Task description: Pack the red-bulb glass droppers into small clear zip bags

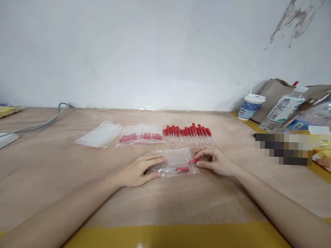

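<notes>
the left hand (138, 172) is lying flat, fingers stretched out, pressing the left end of the clear zip bag (175, 158) on the table (162, 205). the right hand (215, 161) is pinching a red-capped dropper (194, 161) at the bag's right end, near the row of droppers (189, 134).

One head-worn camera looks forward and down over the table (43, 192) from its near edge, facing the far wall (157, 47). It sits close: the left hand (138, 172) and right hand (215, 162) lie mid-frame.

Glossy clear plastic bag (175, 161), matt table (179, 204)
</notes>
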Demonstrator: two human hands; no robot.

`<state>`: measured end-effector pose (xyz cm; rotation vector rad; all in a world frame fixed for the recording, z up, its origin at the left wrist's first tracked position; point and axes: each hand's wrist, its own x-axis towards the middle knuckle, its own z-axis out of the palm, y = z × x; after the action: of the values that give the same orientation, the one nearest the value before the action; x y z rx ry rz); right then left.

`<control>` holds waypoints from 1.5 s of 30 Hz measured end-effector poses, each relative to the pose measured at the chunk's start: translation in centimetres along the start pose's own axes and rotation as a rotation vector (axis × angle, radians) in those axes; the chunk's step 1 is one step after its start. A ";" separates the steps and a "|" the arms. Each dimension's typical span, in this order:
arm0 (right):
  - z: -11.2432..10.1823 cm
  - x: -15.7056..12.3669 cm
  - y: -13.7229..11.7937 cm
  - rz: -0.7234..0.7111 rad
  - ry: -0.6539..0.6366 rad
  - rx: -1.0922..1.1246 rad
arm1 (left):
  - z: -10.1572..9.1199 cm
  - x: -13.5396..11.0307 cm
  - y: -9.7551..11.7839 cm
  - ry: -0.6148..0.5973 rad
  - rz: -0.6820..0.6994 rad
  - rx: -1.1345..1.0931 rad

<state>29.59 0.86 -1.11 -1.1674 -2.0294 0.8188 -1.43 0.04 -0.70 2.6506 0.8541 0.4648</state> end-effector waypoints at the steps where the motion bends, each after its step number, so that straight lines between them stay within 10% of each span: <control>1: 0.2 0.1 0.1 -0.046 0.005 -0.006 | 0.0 0.0 0.0 -0.002 0.000 0.004; 16: 2.1 0.7 -0.3 -0.087 0.034 0.071 | 0.2 0.1 -0.4 0.005 0.033 0.033; 25: -1.9 5.6 1.3 0.280 0.441 -0.492 | 0.2 0.1 -0.6 -0.024 0.046 0.034; 35: -1.2 11.4 1.7 0.650 0.455 -0.556 | 0.2 0.1 -0.5 -0.025 0.031 0.036; 45: -1.7 8.0 -0.6 0.354 0.457 -0.145 | 0.1 0.1 -0.5 -0.019 0.044 0.036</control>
<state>27.47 8.08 2.13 -1.6556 -1.5478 0.5057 -1.53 0.46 -0.98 2.7067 0.8070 0.4379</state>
